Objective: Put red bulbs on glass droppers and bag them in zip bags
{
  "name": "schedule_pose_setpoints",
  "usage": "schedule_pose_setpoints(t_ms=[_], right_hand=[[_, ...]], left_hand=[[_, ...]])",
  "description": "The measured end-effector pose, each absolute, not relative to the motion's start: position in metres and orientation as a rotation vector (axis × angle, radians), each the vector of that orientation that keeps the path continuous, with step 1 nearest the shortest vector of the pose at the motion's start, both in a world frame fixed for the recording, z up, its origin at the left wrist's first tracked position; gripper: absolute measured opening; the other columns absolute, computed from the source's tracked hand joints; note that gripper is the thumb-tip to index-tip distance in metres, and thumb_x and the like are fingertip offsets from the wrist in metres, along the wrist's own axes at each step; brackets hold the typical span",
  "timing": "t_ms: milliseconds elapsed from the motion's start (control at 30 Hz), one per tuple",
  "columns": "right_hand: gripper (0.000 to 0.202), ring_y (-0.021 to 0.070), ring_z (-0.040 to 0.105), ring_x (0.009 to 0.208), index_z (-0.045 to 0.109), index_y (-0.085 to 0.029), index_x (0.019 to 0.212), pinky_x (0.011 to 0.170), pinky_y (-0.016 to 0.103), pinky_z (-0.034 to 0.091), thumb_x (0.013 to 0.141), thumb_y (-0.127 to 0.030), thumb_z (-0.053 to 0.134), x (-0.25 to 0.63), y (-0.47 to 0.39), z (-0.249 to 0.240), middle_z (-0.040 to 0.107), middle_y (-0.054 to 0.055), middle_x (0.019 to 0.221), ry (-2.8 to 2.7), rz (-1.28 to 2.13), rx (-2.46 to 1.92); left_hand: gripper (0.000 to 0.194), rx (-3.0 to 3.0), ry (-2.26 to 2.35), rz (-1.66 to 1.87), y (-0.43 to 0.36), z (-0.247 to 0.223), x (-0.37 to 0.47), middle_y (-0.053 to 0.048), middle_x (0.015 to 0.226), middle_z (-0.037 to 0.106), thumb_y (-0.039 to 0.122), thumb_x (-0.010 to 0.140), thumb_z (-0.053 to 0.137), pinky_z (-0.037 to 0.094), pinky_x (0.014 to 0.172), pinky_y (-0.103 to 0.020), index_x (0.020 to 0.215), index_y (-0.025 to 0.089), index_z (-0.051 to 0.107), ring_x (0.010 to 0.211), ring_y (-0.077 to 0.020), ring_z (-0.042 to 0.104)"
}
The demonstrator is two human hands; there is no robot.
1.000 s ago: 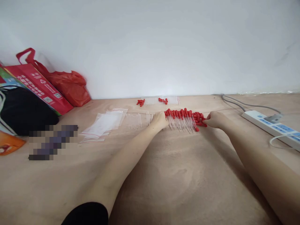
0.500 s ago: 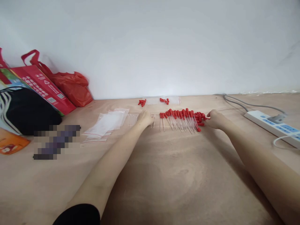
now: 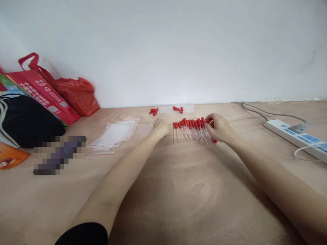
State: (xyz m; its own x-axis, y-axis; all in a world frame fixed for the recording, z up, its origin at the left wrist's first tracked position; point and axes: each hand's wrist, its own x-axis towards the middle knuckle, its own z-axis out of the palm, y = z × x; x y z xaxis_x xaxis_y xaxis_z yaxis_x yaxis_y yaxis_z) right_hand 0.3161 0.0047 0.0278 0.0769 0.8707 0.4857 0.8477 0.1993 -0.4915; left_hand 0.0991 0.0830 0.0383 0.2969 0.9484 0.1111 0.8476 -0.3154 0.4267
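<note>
My left hand (image 3: 161,127) is closed, back toward me, at the right end of a row of thin clear dropper tubes (image 3: 145,130). A thin pale tube seems to poke out past its fingers, which are mostly hidden. My right hand (image 3: 218,128) is closed in a pinch, with a red rubber bulb (image 3: 208,120) at its fingertips. It covers most of the loose bulb pile. Beside it, between the hands, lie several droppers (image 3: 192,124) side by side, red bulbs pointing to the wall and clear stems toward me.
Clear zip bags (image 3: 114,134) lie left of the tubes. Small bags (image 3: 166,109) with red bulbs (image 3: 153,111) lie by the wall. A white power strip (image 3: 296,136) with cables is at right. Red bags (image 3: 74,97), a black bag (image 3: 30,119) and an orange pack (image 3: 11,156) stand at left.
My right hand has moved left from the far side of the bulb pile to the droppers' right end, a red bulb in its fingers. My left hand has shifted slightly right.
</note>
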Motion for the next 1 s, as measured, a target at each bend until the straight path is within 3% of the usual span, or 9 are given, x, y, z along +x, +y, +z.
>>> schedule_pose_setpoints(t_ms=[100, 200, 333, 400, 500, 633, 1000], right_hand=[[0.011, 0.0147, 0.055, 0.062, 0.050, -0.018, 0.080, 0.058, 0.028, 0.044, 0.068, -0.018, 0.051, 0.291, -0.001, 0.023, 0.057, 0.003, 0.071, -1.607, 0.327, -1.337], [0.008, 0.0134, 0.056, 0.065, 0.051, -0.018, 0.075, 0.057, 0.027, 0.045, 0.069, -0.021, 0.055, 0.266, -0.010, 0.016, 0.057, 0.001, 0.071, -1.533, 0.579, -1.067], [0.020, 0.0114, 0.055, 0.061, 0.045, -0.019, 0.063, 0.056, 0.026, 0.047, 0.067, -0.028, 0.063, 0.238, -0.023, 0.003, 0.057, 0.000, 0.068, -1.486, 0.802, -0.951], [0.022, 0.0114, 0.056, 0.058, 0.047, -0.020, 0.069, 0.054, 0.026, 0.048, 0.066, -0.031, 0.065, 0.229, -0.026, -0.006, 0.057, 0.000, 0.067, -1.451, 0.891, -0.984], [0.024, 0.0141, 0.060, 0.068, 0.055, -0.019, 0.086, 0.060, 0.028, 0.050, 0.068, -0.032, 0.065, 0.224, -0.027, -0.016, 0.060, 0.003, 0.078, -1.523, 0.827, -1.068], [0.013, 0.0169, 0.059, 0.080, 0.063, -0.020, 0.083, 0.069, 0.032, 0.049, 0.075, -0.029, 0.058, 0.227, -0.026, -0.017, 0.061, 0.006, 0.087, -1.786, 0.576, -1.107], [0.020, 0.0146, 0.060, 0.070, 0.064, -0.020, 0.089, 0.062, 0.028, 0.049, 0.076, -0.033, 0.057, 0.225, -0.027, -0.019, 0.066, 0.004, 0.081, -1.778, 0.743, -1.069]], left_hand=[[0.015, 2.388, 1.492, 0.509, 0.060, 0.048, 0.083, -0.008, 0.080, 0.060, 0.023, 0.083, 0.044, 0.042, 0.072, -0.031, 0.079, 0.014, 0.054, 0.079, -0.0198, 0.056], [0.015, 2.496, 1.188, 0.672, 0.032, 0.039, 0.060, -0.003, 0.077, 0.059, 0.022, 0.088, 0.036, 0.042, 0.064, -0.025, 0.089, 0.015, 0.049, 0.068, -0.0135, 0.055], [0.017, 2.600, 0.979, 0.856, 0.012, 0.012, 0.030, -0.005, 0.086, 0.061, 0.022, 0.088, 0.037, 0.044, 0.071, -0.027, 0.096, 0.016, 0.051, 0.078, -0.0143, 0.057], [0.020, 2.667, 0.875, 0.851, 0.012, 0.002, 0.023, -0.006, 0.088, 0.062, 0.021, 0.088, 0.038, 0.044, 0.074, -0.028, 0.098, 0.015, 0.054, 0.081, -0.0149, 0.057], [0.022, 2.708, 0.788, 0.862, 0.015, -0.003, 0.021, -0.007, 0.087, 0.062, 0.020, 0.088, 0.038, 0.045, 0.073, -0.028, 0.096, 0.014, 0.057, 0.079, -0.0148, 0.057], [0.024, 2.721, 0.752, 0.885, 0.017, -0.002, 0.022, -0.006, 0.085, 0.061, 0.022, 0.089, 0.036, 0.045, 0.072, -0.027, 0.096, 0.014, 0.058, 0.075, -0.0135, 0.057], [0.025, 2.721, 0.678, 0.923, 0.014, -0.003, 0.022, -0.006, 0.083, 0.060, 0.022, 0.089, 0.038, 0.047, 0.071, -0.026, 0.098, 0.016, 0.060, 0.075, -0.0124, 0.057]])
